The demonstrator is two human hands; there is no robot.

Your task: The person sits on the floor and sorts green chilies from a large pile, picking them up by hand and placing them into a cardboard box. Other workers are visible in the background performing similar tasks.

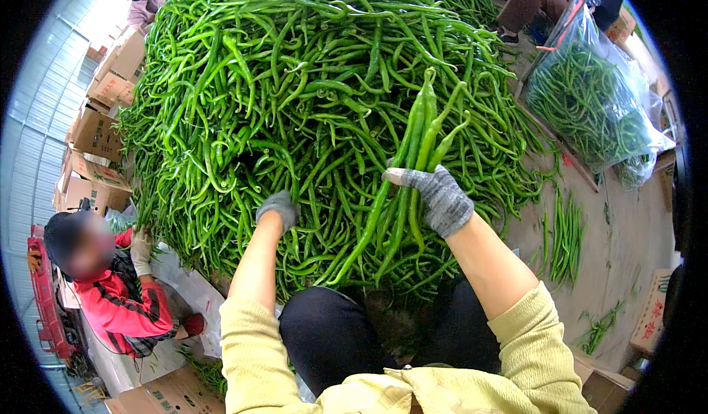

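A huge heap of long green chili peppers point(332, 115) rises before me. My right hand point(437, 195), in a grey knitted glove, grips a bunch of long green peppers point(418, 132), held roughly upright over the heap's near edge, with the thumb across them. To the left, my left hand point(278, 210), in a matching glove, reaches against the pile. Its fingertips are hidden, so I cannot tell whether it grips the pepper beside it.
A co-worker in a red jacket point(119, 309) sits at the left. Cardboard boxes point(97, 132) line the heap's left side. At the right lie a clear bag of peppers point(586, 98) and a small row of peppers point(567, 239) on the floor. Other people are farther back.
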